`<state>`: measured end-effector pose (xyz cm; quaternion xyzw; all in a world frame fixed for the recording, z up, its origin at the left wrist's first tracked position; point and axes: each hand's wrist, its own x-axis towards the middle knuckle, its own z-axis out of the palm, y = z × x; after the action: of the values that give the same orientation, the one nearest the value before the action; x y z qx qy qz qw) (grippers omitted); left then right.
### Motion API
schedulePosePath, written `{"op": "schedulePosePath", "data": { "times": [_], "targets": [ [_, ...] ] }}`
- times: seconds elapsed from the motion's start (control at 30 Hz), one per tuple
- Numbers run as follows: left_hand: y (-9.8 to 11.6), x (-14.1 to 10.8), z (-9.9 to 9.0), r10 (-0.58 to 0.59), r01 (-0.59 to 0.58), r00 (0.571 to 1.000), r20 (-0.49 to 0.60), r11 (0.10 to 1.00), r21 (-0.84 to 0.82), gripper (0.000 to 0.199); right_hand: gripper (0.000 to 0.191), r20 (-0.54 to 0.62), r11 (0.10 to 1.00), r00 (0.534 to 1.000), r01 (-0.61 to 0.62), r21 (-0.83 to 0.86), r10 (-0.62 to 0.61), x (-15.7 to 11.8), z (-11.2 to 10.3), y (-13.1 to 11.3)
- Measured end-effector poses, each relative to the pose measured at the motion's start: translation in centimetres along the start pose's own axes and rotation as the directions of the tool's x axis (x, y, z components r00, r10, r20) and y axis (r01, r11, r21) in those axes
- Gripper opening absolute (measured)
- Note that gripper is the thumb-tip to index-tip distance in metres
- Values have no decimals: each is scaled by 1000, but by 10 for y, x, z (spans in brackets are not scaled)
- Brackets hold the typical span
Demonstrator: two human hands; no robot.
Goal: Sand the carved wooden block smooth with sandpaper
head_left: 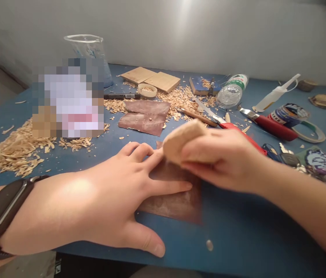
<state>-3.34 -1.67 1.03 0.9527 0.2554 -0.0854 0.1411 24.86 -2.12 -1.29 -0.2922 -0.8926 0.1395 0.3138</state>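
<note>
Sanding step: you seem to be smoothing the pale wooden piece (183,139) against the brown sandpaper (177,204)
Wood's place: above the sheet's far part; blur hides whether they touch
Next stroke: likely wants light, even pressure, your left fingertips clear
Right hand (226,160): thumb and fingers clamped on the wood
Left hand (122,181): palm down, fingers spread, gripping nothing, index lying on the sheet

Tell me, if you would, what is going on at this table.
The person's left hand is spread across a reddish-brown sheet on the blue table. The right hand grips a pale wooden piece over the sheet's far part; blur hides whether the two touch. Wood shavings lie in heaps beyond the hands.
</note>
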Motion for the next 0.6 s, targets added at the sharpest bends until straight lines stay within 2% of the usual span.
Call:
{"op": "schedulePosePath", "data": {
  "times": [0.07,0.23,0.33,0.43,0.53,0.6],
  "targets": [
    [-1,0,-2,1,-1,1000,-10,1000,3,104,10,-41,997,999,-28,-74,25,0,0,-2],
    [-4,1,-1,60,-61,998,-33,997,-38,102,14,63,1000,998,-7,-25,9,0,-4,-4],
    [-5,1,2,44,-45,997,-63,999,-23,108,10,21,990,998,-51,-133,54,0,-9,1],
    [-5,0,3,58,-59,996,-61,998,-23,109,14,6,977,999,-40,-211,42,1,-9,1],
    [-5,0,2,56,-58,997,-55,998,-34,107,13,-37,982,999,-20,-189,13,1,-3,-6],
    [-5,1,2,62,-64,997,-50,997,-45,105,14,-18,993,1000,-9,-116,7,3,0,-11]
  ]
}}
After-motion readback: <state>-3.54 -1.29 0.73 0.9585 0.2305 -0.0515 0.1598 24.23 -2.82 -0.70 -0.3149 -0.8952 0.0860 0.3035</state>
